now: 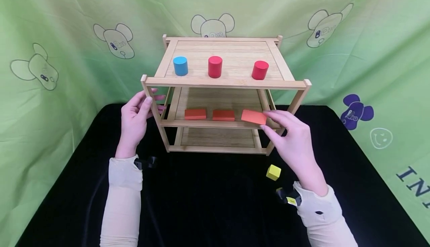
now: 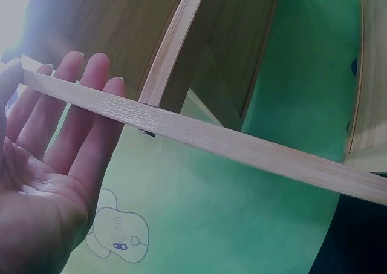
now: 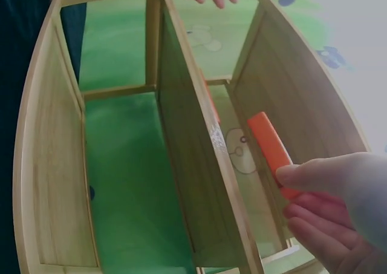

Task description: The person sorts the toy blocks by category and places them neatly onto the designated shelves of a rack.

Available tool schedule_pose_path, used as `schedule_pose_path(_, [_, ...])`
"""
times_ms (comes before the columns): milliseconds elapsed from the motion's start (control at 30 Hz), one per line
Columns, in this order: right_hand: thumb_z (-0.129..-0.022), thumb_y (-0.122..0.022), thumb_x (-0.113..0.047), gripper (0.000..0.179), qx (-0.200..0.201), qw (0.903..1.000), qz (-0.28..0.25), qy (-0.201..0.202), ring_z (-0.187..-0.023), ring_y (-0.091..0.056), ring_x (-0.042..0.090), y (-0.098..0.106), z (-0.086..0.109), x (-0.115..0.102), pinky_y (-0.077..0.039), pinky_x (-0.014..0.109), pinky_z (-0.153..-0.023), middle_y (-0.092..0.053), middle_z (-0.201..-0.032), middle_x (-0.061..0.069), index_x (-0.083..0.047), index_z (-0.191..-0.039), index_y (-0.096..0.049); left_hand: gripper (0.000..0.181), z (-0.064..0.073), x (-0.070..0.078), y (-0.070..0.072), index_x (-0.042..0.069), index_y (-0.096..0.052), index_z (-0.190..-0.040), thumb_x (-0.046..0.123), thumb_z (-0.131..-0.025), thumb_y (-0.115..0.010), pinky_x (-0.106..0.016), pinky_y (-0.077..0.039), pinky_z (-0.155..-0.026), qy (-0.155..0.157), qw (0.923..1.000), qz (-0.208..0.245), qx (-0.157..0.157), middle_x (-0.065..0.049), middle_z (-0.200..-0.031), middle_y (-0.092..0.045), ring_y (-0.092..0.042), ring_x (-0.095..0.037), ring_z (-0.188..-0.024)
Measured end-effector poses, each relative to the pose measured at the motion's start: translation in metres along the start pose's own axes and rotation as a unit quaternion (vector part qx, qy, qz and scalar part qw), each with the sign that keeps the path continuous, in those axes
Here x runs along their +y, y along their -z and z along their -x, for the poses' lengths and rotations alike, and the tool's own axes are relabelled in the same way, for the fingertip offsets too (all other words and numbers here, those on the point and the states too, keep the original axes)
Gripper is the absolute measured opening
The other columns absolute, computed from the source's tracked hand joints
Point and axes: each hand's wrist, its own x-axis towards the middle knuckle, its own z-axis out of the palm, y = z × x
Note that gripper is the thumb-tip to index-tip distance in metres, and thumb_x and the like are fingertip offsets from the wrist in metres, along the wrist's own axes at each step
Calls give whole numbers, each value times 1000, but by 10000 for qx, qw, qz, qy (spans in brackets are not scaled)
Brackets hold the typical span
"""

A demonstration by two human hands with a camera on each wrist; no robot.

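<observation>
A three-tier wooden shelf rack stands in front of me. My left hand holds its left front post, thumb on the near side and fingers reaching behind it. My right hand pinches a flat orange-red block between thumb and fingers at the right end of the middle shelf. The block is tilted and overlaps the shelf's front rail in the head view. To its left on that shelf lie two matching blocks, the left one and the middle one.
On the top shelf stand a blue cylinder and two red cylinders, one mid-shelf and one right. A yellow cube lies on the black cloth before the rack. A green printed curtain hangs behind.
</observation>
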Motion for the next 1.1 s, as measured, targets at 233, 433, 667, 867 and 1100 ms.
schedule_pose_path(233, [-82,-82,6,33,-235,9992,302,85,-100,-69,28,-4,-5,-2,-55,42,-84,-72,-111,11,-1,-114,-76,30,-1,-1,0,-4,-65,-129,14,-107,-54,-42,-61,-80,25,10000,60,51,-15,-109,-74,-74,-33,-86])
schedule_pose_path(433, [-82,-81,6,32,-388,9984,407,-46,-101,-69,32,-7,-6,0,-56,49,-85,-72,-111,13,0,-114,-75,30,0,0,-1,-4,-65,-129,14,-107,-55,-42,-61,-80,39,10000,44,53,-15,-109,-74,-74,-36,-86])
schedule_pose_path(667, [-83,-80,6,28,-597,9966,549,-128,-97,-70,35,-11,-8,3,-56,53,-83,-72,-110,17,3,-110,-75,30,0,0,-1,-6,-64,-128,12,-107,-55,-36,-62,-78,104,9999,64,69,-16,-109,-74,-74,-33,-85])
schedule_pose_path(867, [-83,-79,6,25,-704,9957,591,-151,-97,-69,36,-12,-10,4,-56,55,-84,-71,-107,19,4,-108,-74,32,1,2,-3,-8,-63,-128,14,-106,-56,-36,-62,-75,121,9996,181,152,-15,-108,-74,-74,-33,-82])
schedule_pose_path(1100, [-88,-72,8,22,-908,9934,680,-141,-92,-67,36,-15,-12,4,-59,52,-75,-68,-108,21,7,-110,-72,31,1,2,-3,-7,-64,-128,13,-106,-56,-35,-62,-74,110,9996,224,154,-15,-108,-74,-74,-33,-81])
